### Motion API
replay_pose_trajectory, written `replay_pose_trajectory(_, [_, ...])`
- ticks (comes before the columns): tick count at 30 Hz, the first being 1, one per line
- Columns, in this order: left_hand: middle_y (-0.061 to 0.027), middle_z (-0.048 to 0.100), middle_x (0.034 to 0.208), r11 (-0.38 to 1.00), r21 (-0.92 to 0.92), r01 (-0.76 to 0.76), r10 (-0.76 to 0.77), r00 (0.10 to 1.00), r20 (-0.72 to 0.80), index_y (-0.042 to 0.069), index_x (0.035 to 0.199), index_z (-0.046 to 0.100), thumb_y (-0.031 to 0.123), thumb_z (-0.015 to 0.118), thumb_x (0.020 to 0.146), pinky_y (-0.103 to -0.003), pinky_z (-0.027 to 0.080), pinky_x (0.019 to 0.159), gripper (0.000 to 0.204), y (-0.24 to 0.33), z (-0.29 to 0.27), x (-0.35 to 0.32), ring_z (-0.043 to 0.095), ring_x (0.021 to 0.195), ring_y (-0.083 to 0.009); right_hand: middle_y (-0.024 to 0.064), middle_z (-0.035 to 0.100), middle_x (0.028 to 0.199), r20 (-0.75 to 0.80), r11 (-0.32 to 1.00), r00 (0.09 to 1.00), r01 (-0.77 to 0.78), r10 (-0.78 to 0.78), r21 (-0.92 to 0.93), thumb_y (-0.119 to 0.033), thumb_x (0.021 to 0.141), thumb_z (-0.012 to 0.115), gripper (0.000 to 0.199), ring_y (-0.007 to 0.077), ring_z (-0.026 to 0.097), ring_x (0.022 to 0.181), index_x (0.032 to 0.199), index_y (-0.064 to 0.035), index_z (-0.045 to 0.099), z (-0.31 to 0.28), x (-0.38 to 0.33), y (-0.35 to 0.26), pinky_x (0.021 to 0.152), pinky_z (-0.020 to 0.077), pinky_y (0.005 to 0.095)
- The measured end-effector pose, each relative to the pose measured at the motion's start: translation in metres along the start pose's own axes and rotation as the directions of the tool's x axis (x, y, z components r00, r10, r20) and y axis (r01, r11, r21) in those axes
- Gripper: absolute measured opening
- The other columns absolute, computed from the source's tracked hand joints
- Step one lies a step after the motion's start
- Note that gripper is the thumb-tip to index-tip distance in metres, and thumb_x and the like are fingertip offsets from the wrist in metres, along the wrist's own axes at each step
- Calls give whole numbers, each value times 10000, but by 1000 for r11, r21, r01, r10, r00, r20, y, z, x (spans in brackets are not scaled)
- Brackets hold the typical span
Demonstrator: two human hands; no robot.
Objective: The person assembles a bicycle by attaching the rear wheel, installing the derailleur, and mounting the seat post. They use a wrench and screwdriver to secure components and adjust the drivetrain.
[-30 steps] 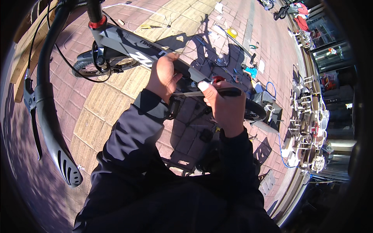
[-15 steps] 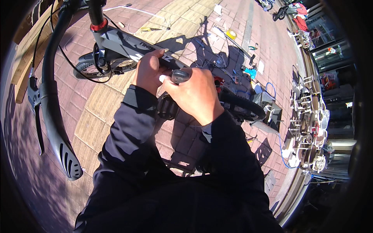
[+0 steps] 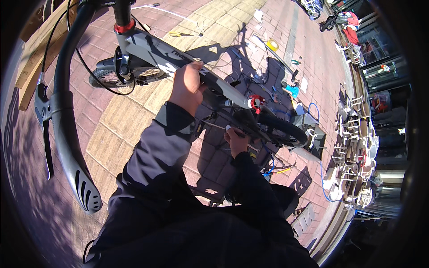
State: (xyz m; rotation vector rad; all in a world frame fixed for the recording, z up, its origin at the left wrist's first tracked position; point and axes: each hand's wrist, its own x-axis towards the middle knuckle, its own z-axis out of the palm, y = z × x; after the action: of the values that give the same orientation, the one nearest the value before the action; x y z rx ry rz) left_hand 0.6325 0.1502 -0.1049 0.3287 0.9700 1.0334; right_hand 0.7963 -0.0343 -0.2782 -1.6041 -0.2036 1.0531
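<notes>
Left hand [image 3: 187, 87] closed over the grey aluminium top tube of a bicycle frame [image 3: 223, 87], which runs diagonally from the red-ringed headset toward a red seat clamp [image 3: 255, 102]. Right hand [image 3: 237, 139] lower, beneath the tube near the black rear tyre [image 3: 283, 129], fingers curled around a thin dark tool; its tip is hidden. Scattered tools [image 3: 290, 89] lie on the brick paving [image 3: 111, 134] beyond.

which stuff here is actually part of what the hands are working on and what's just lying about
In hand:
- bicycle frame, gripped by the left hand
- right hand low by the rear wheel, its fingers on a thin rod

Lying about:
- yellow tape roll
- blue tool
- wooden planks
- white racks
</notes>
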Motion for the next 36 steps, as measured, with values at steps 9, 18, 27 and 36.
replay_pose_trajectory(9, [-84, 610, 909, 1000, 7, -4, 3, 1000, 6, 47, 1065, 596, 155, 577, 960, -458, 485, 905, 151, -3, 0, 1, 610, 888, -245, 126, 713, 807, 248, 974, 946, 223, -207, -41, -200, 927, 656, 226, 208, 693, 634, 921, 21, 701, -38, -54, -159, 605, 569, 308])
replay_pose_trajectory(18, [-90, 603, 893, 999, 6, -34, 34, 999, 14, 49, 1007, 596, 150, 580, 947, -458, 502, 873, 118, -9, 0, 5, 617, 869, -247, 61, 713, 700, 58, 676, 935, 294, -349, -676, -203, 846, 790, 230, 121, 673, 657, 828, 25, 759, -54, -15, -84, 640, 514, 257])
replay_pose_trajectory(27, [-84, 598, 879, 1000, -12, -27, 27, 1000, 5, 57, 1000, 602, 144, 609, 935, -452, 492, 861, 109, -5, 2, -1, 580, 793, -234, -2, 636, 677, 353, 888, 864, 432, -358, -156, -131, 893, 746, 169, 73, 579, 604, 832, 26, 732, 28, -67, -133, 565, 442, 240])
replay_pose_trajectory(36, [-87, 613, 879, 1000, 9, -26, 26, 1000, -16, 52, 979, 605, 151, 601, 938, -455, 494, 870, 108, -9, 2, 4, 604, 806, -237, 96, 694, 682, 190, 471, 857, 433, -479, -768, -222, 824, 779, 230, 174, 662, 621, 789, 2, 742, -47, -48, -143, 625, 504, 300])
